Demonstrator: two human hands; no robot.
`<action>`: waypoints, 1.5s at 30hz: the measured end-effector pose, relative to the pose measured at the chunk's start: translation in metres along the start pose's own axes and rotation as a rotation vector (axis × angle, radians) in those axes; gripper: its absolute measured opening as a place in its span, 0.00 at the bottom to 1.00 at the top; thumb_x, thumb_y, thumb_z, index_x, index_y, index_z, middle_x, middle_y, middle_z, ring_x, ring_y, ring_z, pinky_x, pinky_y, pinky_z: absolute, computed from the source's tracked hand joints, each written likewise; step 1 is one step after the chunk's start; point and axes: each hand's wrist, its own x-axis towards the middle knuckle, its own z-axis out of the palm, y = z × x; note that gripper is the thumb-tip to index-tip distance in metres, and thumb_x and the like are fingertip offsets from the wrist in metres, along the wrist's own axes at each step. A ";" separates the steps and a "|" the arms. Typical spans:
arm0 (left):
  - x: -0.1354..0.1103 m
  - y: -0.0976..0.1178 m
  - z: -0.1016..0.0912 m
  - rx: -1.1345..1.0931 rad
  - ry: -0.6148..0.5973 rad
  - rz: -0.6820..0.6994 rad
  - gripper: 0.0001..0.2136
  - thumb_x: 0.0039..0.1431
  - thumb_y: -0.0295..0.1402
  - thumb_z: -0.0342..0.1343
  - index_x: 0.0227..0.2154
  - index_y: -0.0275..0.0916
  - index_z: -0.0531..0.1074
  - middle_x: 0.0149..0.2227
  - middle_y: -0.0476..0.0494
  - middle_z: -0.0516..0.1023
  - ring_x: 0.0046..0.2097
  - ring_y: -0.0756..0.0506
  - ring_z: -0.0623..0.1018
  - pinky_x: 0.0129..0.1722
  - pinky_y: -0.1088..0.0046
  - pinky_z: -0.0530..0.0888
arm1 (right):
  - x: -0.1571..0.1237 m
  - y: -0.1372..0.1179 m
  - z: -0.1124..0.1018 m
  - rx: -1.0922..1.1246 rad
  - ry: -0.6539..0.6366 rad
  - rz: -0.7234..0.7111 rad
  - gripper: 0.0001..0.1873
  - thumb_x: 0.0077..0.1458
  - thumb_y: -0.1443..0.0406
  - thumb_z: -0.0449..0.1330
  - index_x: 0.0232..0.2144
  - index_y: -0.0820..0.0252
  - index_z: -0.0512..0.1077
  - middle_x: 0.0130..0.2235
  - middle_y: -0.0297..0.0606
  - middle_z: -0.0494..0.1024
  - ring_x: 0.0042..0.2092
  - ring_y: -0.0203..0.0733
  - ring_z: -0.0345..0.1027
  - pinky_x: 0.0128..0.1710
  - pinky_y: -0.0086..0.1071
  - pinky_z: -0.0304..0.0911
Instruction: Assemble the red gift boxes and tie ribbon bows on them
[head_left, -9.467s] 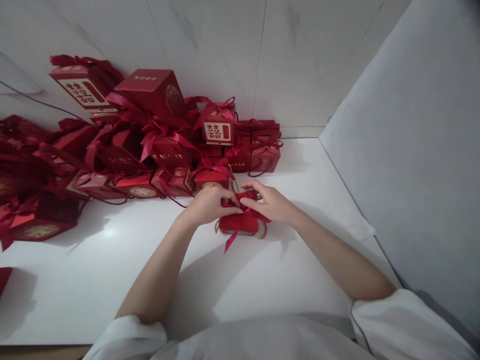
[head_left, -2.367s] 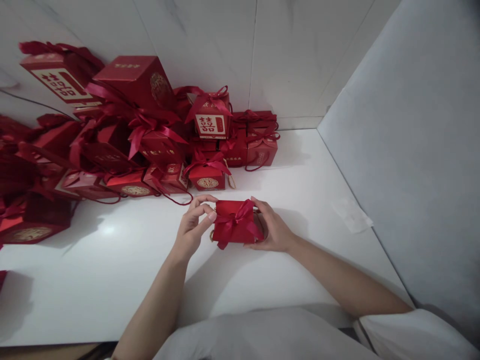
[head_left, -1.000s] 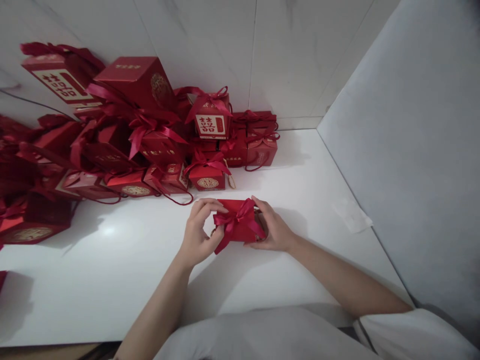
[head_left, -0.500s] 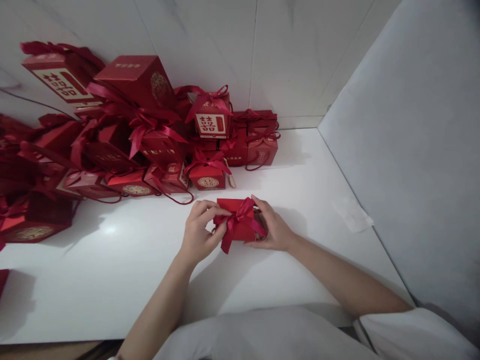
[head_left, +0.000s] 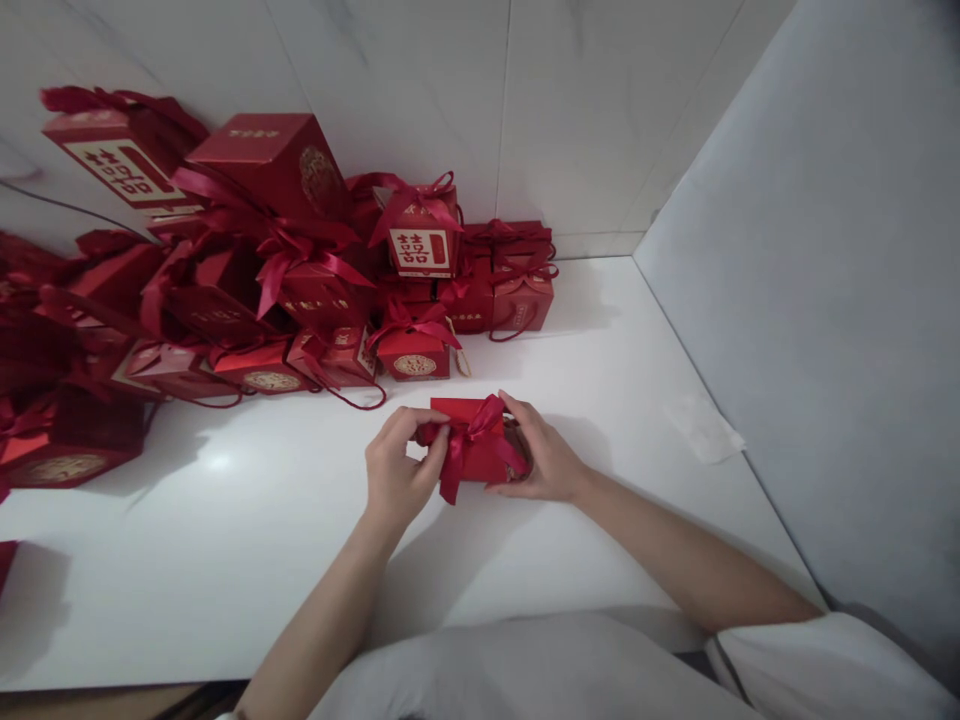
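- On the white table [head_left: 247, 570], left hand [head_left: 397, 470] pinches the ribbon bow [head_left: 482, 422]; overpulling could loosen it.
- Right hand [head_left: 547, 455] grips the red gift box [head_left: 484, 464]; squeezing might dent it.

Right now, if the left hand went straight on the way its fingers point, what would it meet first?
Most likely the middle of the bow on the red box; the left hand pinches the bow's left side. Beyond it lies the right hand, though depth is hard to judge.
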 end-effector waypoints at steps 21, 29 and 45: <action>0.010 -0.010 -0.014 0.181 -0.080 0.443 0.12 0.55 0.22 0.59 0.38 0.46 0.78 0.36 0.46 0.77 0.39 0.46 0.74 0.42 0.66 0.72 | 0.000 0.001 -0.001 -0.002 -0.004 -0.012 0.64 0.44 0.54 0.73 0.69 0.45 0.34 0.61 0.51 0.59 0.58 0.60 0.65 0.53 0.54 0.68; 0.008 -0.006 -0.013 0.082 0.091 0.066 0.08 0.54 0.25 0.60 0.37 0.39 0.75 0.36 0.46 0.76 0.34 0.49 0.73 0.31 0.73 0.69 | -0.001 0.002 -0.001 -0.018 -0.002 -0.010 0.64 0.44 0.53 0.73 0.69 0.46 0.34 0.61 0.52 0.59 0.58 0.61 0.64 0.51 0.54 0.69; 0.015 -0.018 -0.039 -0.775 -0.608 -0.591 0.15 0.60 0.41 0.59 0.24 0.34 0.75 0.15 0.55 0.55 0.19 0.57 0.52 0.20 0.79 0.49 | 0.000 -0.002 -0.002 -0.012 -0.012 -0.031 0.63 0.44 0.54 0.73 0.69 0.46 0.36 0.60 0.52 0.60 0.55 0.59 0.67 0.50 0.53 0.70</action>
